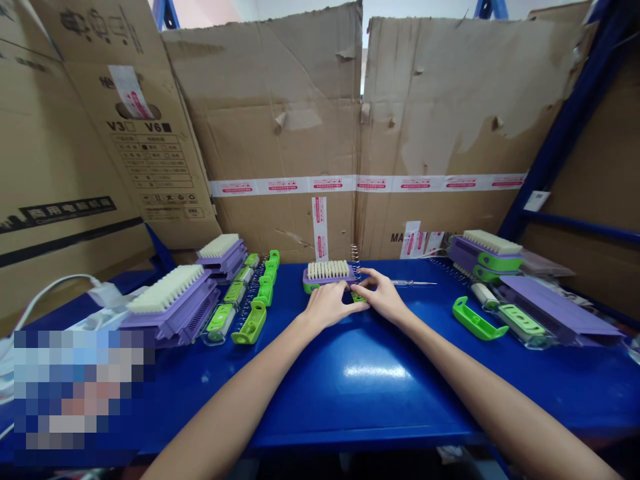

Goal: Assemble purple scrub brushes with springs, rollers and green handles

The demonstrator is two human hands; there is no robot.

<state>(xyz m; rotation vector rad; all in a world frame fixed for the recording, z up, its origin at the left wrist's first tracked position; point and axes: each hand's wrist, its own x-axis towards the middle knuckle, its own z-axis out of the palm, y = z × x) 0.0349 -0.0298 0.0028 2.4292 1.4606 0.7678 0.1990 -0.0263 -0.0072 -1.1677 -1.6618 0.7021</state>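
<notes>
At the middle of the table lies a purple brush-like block (pixel 306 277) with cream bristles on top and a green end. My left hand (pixel 327 305) is right in front of it, partly covering it, with thumb and fingers closed around a small green plastic piece (pixel 359 297). My right hand (pixel 383 295) meets it from the right, its thumb against the same green piece and its index finger curled above. A thin metal coil (pixel 355 255) stands just behind the fingertips. The exact finger contacts are partly hidden.
Stacked purple bristle blocks (pixel 170 300), green brackets (pixel 253 323) and clear-cased green pieces (pixel 220 322) line the left. More purple blocks (pixel 485 243), a green bracket (pixel 475 320) and a purple shell (pixel 555 307) sit right. A slim screwdriver-like tool (pixel 413 283) lies behind. Cardboard walls (pixel 280 133) enclose the back.
</notes>
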